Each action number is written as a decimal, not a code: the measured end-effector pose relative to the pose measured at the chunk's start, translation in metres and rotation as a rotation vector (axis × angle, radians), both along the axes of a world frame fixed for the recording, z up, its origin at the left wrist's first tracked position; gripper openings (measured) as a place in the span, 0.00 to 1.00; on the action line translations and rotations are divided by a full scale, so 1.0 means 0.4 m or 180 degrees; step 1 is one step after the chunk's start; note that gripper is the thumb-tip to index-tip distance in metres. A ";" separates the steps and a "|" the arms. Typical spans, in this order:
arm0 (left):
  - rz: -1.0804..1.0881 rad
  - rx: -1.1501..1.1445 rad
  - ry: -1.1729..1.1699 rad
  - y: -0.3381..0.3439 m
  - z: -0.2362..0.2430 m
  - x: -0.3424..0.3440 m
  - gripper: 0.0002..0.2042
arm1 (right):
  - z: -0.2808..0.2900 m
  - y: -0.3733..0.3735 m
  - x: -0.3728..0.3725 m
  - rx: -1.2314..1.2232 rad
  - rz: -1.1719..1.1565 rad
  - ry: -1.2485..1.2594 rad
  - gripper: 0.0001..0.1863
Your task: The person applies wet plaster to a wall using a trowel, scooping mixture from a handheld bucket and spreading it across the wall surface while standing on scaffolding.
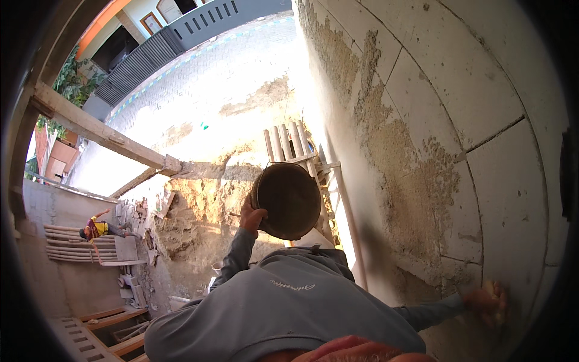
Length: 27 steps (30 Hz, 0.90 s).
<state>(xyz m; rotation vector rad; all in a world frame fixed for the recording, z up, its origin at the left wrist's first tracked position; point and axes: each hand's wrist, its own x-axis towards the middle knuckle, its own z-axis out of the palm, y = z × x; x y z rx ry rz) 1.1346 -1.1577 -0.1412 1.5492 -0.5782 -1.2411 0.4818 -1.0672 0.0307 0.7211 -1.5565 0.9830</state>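
A dark round bucket (288, 199) with a thin wire handle is held in front of my body. Its inside is in deep shade, so its contents cannot be told. My left hand (251, 217) is closed on the bucket's left rim, and a short stick-like end juts out beside the fingers. Far to the right, my right hand (482, 303) is against the pale block wall (512, 193), its fingers bent round a small yellowish piece (498, 297), sponge-like but blurred. Rough grey-brown mortar (416, 187) covers part of the wall's joints and faces.
Wooden scaffold poles (286, 142) stand just beyond the bucket, along the wall. A concrete beam (99, 123) crosses at left. Rough soil and rubble (187, 223) lie below. Another person (99, 229) is by stacked poles at far left. A dark gate (142, 63) borders the paved street.
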 end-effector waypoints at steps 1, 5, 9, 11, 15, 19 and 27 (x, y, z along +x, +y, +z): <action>-0.0140 -0.0005 0.0008 -0.043 -0.002 -0.002 0.37 | -0.065 0.051 -0.091 0.0362 -0.0936 0.0085 0.15; -0.0476 -0.0221 0.0070 -0.184 -0.008 -0.013 0.38 | -0.020 0.021 0.013 0.1598 -0.4319 -0.0296 0.22; -0.0994 -0.0630 -0.0046 -0.317 -0.121 0.019 0.39 | 0.010 -0.007 0.031 0.0553 -0.2040 -0.0243 0.22; -0.1318 -0.1141 -0.0153 -0.399 -0.172 0.002 0.40 | 0.034 -0.006 0.074 0.0065 -0.0870 -0.0308 0.22; -0.1999 -0.0963 -0.1412 -0.497 -0.061 -0.044 0.39 | 0.016 -0.016 0.194 -0.0492 0.0161 -0.0587 0.23; -0.2273 -0.1385 0.0223 -0.632 -0.196 -0.059 0.38 | -0.114 -0.051 0.337 -0.0602 0.0720 -0.1277 0.24; -0.3920 -0.2125 -0.1942 -0.843 -0.246 -0.270 0.33 | -0.437 -0.032 0.808 -0.1046 0.1282 -0.4438 0.14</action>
